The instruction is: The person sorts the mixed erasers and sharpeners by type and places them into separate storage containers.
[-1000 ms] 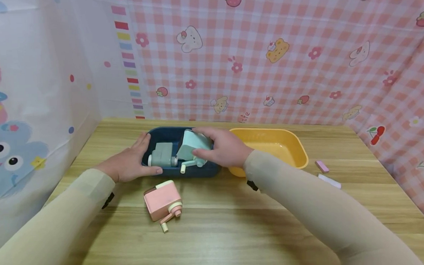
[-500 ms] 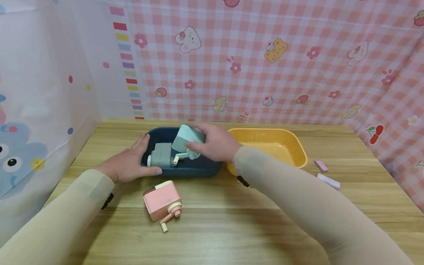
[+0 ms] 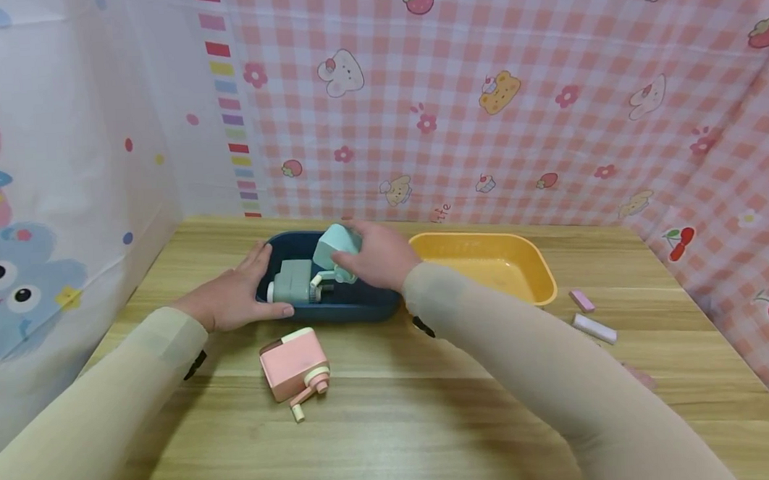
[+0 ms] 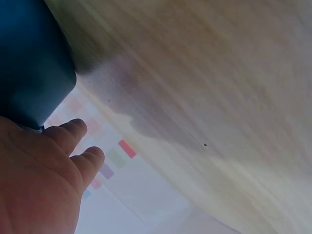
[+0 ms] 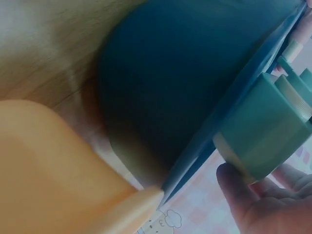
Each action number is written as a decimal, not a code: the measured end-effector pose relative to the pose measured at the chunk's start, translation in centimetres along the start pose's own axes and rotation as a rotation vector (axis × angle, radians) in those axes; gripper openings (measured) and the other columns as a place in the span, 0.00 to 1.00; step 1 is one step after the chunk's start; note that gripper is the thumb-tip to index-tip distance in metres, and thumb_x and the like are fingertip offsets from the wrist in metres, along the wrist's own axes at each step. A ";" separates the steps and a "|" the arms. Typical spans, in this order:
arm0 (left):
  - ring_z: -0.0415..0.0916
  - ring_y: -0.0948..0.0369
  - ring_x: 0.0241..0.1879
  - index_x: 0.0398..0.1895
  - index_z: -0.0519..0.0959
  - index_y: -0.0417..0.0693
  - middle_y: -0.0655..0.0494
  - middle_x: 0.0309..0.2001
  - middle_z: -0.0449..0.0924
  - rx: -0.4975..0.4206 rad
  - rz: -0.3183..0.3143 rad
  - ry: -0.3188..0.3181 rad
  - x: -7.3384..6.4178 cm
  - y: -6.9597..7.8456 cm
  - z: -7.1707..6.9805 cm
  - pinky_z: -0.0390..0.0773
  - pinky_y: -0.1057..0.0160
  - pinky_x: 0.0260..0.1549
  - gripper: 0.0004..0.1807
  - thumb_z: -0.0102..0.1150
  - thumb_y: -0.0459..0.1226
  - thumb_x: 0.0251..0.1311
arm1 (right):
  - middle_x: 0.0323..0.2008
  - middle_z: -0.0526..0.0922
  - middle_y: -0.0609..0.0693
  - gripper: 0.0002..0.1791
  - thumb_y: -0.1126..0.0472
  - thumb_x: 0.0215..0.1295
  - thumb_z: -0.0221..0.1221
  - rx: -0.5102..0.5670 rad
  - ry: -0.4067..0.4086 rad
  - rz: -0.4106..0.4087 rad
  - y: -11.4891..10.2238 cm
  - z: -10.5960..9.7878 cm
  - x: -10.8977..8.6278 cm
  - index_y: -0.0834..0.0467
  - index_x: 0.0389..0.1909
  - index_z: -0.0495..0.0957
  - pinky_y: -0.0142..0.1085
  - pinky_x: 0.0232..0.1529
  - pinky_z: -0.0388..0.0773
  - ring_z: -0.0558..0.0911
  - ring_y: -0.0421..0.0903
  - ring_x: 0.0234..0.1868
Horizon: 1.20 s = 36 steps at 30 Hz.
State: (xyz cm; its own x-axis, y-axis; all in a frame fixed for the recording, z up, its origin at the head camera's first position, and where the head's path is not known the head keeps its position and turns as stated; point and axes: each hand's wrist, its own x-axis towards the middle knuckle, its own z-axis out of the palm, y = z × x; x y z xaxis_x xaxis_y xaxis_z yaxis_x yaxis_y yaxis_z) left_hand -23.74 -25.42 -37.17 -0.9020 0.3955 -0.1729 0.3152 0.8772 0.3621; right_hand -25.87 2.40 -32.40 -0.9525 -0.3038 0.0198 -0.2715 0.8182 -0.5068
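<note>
Head view: wood table [image 3: 395,435], patterned cloth walls [image 3: 453,55]; right hand [image 3: 385,256] grips mint sharpener [image 3: 333,244], partly hiding it; left hand [image 3: 227,297], spread, touches blue bin [image 3: 356,313].

Bright head view; wrist views hazier (slightly blurred); soft shadows on the table [image 3: 394,428]

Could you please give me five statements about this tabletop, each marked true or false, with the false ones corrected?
1. The right grip holds the mint crank gadget. True.
2. The left grip touches the dark blue bin. True.
3. The dark blue bin is right of the other bin. False: it is left of the yellow bin.
4. A grey-green gadget lies in the dark blue bin. True.
5. Every gadget lies in a bin. False: the pink crank gadget rests on the table.
</note>
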 end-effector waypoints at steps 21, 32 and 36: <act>0.36 0.34 0.84 0.85 0.34 0.36 0.35 0.86 0.27 0.000 0.004 0.004 0.1 0.0 0.1 0.47 0.29 0.78 0.71 0.56 0.75 0.60 | 0.64 0.81 0.51 0.41 0.39 0.72 0.63 -0.087 -0.050 0.085 -0.5 1.2 1.4 0.50 0.80 0.65 0.46 0.61 0.82 0.80 0.50 0.51; 0.38 0.34 0.83 0.85 0.34 0.35 0.34 0.85 0.28 -0.009 0.019 0.000 0.0 0.1 0.1 0.48 0.28 0.77 0.70 0.56 0.73 0.62 | 0.73 0.77 0.51 0.39 0.40 0.74 0.62 -0.121 -0.076 0.042 -0.5 1.8 1.4 0.51 0.79 0.66 0.47 0.73 0.75 0.79 0.49 0.66; 0.39 0.33 0.83 0.85 0.34 0.34 0.33 0.85 0.28 -0.001 0.017 0.003 0.0 0.2 -0.1 0.49 0.28 0.77 0.71 0.57 0.73 0.62 | 0.74 0.75 0.50 0.36 0.41 0.76 0.60 -0.108 -0.080 0.024 -0.6 1.6 1.3 0.51 0.79 0.68 0.47 0.76 0.71 0.76 0.50 0.73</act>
State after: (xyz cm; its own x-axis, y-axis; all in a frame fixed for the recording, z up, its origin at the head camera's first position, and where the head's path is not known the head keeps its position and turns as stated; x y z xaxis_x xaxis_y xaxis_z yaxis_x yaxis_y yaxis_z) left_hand -23.69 -25.28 -37.05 -0.8974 0.4095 -0.1644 0.3301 0.8702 0.3657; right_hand -26.73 0.69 -33.46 -0.9462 -0.3174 -0.0623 -0.2656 0.8723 -0.4106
